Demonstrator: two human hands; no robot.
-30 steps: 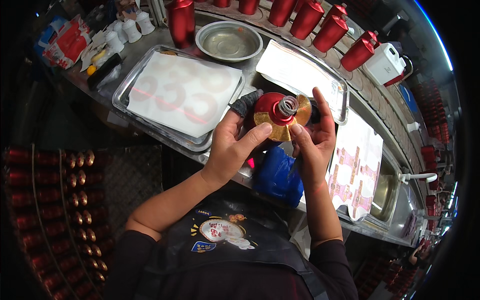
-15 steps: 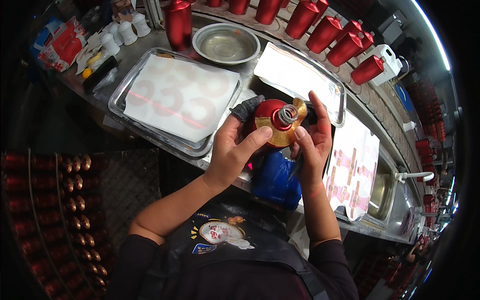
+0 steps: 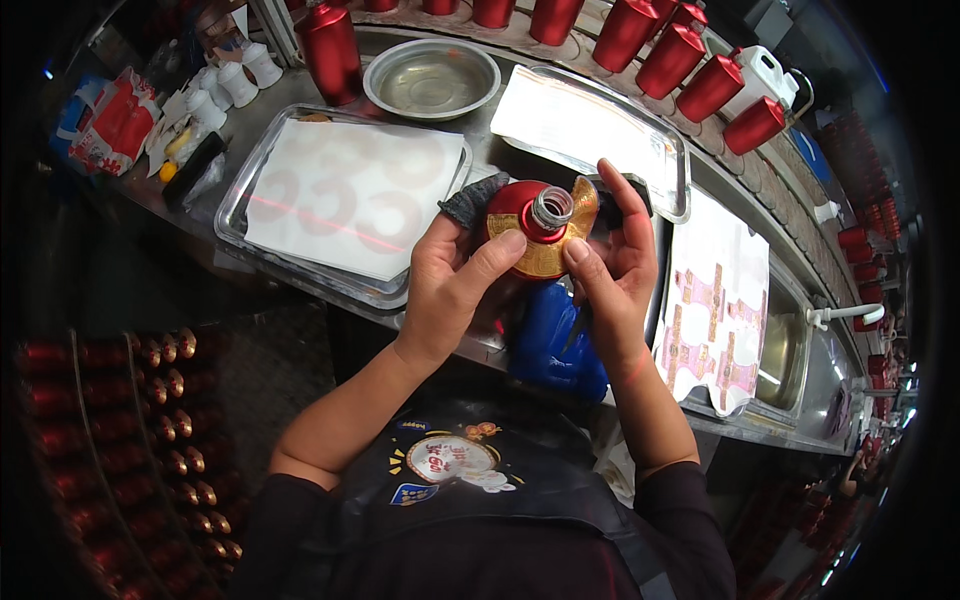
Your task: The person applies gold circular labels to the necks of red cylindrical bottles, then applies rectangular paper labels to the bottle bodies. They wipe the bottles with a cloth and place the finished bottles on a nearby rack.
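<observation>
A red bottle (image 3: 510, 205) with an uncapped, clear threaded neck is held between my two hands, its mouth tilted up toward me. Around its shoulder lies a curved gold label (image 3: 540, 262), whose right end stands up off the bottle. My left hand (image 3: 450, 275) grips the bottle's left side, thumb pressing on the label; a dark wrap covers one of its fingers. My right hand (image 3: 618, 265) has its thumb on the label's right part, with the index finger stretched upward. Its other fingers are partly hidden behind the bottle.
Left of the bottle, a metal tray (image 3: 232, 215) bears a white sheet with faint curved shapes. Behind stand a metal basin (image 3: 432, 80) and several red bottles (image 3: 670, 62). A second tray (image 3: 682, 190), pink-patterned label sheet (image 3: 715, 330) and sink (image 3: 790, 350) lie right.
The view has shifted slightly. Both hands still hold the bottle, and my thumbs stay on the gold label, whose right end still sticks up.
</observation>
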